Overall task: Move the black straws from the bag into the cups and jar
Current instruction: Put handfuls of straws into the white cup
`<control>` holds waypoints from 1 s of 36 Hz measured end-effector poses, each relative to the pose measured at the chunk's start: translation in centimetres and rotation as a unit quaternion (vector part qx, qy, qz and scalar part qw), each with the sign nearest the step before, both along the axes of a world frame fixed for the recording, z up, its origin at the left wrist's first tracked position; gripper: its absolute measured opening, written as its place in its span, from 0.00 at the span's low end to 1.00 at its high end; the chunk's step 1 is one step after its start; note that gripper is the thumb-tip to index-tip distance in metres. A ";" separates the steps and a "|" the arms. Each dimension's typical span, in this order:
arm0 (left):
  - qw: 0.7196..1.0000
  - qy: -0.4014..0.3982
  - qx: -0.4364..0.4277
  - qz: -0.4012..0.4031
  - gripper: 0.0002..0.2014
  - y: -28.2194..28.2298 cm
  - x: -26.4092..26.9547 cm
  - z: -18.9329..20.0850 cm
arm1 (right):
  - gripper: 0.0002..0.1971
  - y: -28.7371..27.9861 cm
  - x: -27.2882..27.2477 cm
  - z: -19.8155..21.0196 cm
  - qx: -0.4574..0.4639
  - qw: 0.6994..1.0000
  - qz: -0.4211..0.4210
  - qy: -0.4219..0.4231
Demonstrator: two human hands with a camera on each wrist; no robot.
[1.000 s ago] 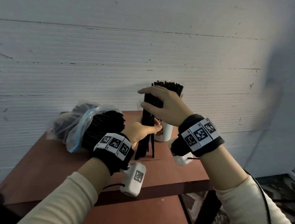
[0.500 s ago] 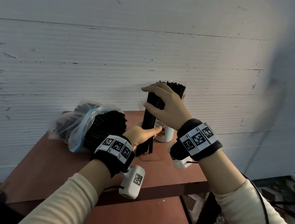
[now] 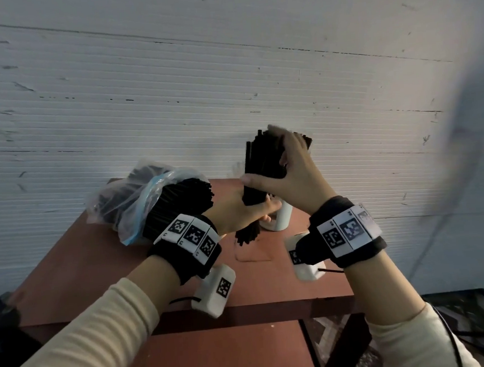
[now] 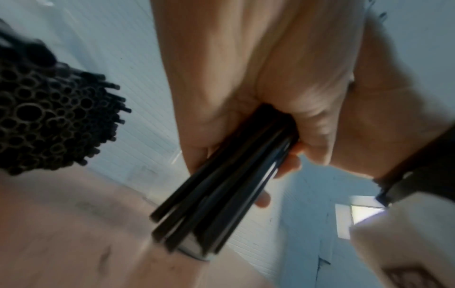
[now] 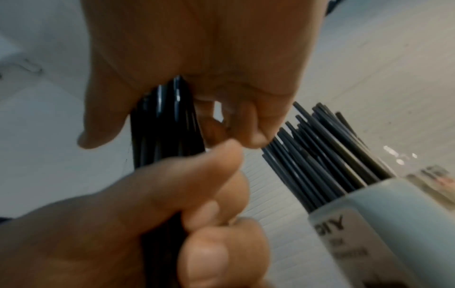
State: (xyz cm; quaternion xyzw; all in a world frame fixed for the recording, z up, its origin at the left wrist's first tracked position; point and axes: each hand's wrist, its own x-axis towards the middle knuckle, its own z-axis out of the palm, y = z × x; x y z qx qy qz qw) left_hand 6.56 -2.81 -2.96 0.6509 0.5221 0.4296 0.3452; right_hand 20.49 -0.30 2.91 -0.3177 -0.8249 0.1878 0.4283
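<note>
Both hands hold one bundle of black straws point(image 3: 262, 164) upright over the table. My left hand point(image 3: 243, 212) grips its lower part, and the straw ends fan out below the fist point(image 4: 209, 204). My right hand point(image 3: 289, 173) wraps the upper part, fingers over the top ends. A clear plastic bag point(image 3: 126, 201) full of black straws point(image 3: 184, 205) lies on its side at the left. Just behind the hands stands a white cup point(image 3: 282, 219) holding several straws point(image 5: 320, 155). Under the bundle's ends a faint clear rim point(image 4: 197, 253) shows; I cannot tell what it is.
The brown table point(image 3: 98, 281) stands against a white ribbed wall point(image 3: 227, 83). Its front edge point(image 3: 274, 311) runs just below my wrists, with a lower shelf under it. A clear container point(image 5: 430, 175) shows beside the white cup.
The bundle has lifted a little off the table and stands more upright. My right hand has slid up so its fingers cover the straw tops.
</note>
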 end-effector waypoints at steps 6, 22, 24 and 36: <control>0.988 0.117 -0.026 -0.095 0.13 -0.7 0.7 0.8 | 0.09 -0.2 0.5 -1.0 -0.061 0.993 0.091 -0.052; 0.989 -0.015 0.016 0.143 0.69 6.6 2.5 -0.1 | 0.13 6.5 4.6 5.5 -0.045 0.980 -0.032 0.189; 0.992 -0.032 -0.015 0.122 0.72 7.9 2.4 -0.5 | 0.13 7.2 4.4 5.7 -0.043 0.983 -0.033 0.178; 0.998 0.017 -0.042 0.033 0.34 11.1 1.0 -1.9 | 0.19 9.9 2.5 4.5 -0.017 0.995 -0.044 0.092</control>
